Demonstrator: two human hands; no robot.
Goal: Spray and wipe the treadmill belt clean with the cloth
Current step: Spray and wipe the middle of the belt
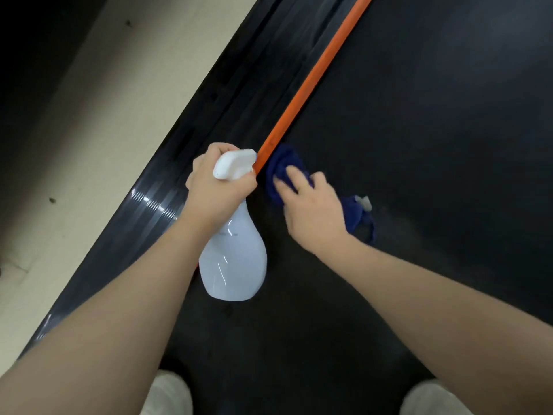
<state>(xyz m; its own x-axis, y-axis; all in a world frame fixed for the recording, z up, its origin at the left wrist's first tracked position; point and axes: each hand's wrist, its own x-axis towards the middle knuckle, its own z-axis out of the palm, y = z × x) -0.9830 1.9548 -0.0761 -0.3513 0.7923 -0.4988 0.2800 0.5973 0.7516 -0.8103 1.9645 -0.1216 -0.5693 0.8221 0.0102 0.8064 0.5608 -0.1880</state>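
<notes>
Left hand [220, 187] grips neck of translucent white plastic spray bottle [235, 259], held above black rubber treadmill belt [419, 145]. Right hand [311, 205], fingers flat, presses crumpled dark blue cloth [284, 166] onto belt, just beside orange edge strip [311, 76].

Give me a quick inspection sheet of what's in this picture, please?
Surface: black treadmill belt with an orange strip along its edge.
Job's things: white spray bottle; blue cloth on the belt beside the strip.
Clutter: nothing seen.
Hands: left hand grips the bottle's neck; right hand presses the cloth, fingers fairly straight.
Cables: nothing seen.
Surroundings: glossy black side rail, beige floor, two pale shoes.
</notes>
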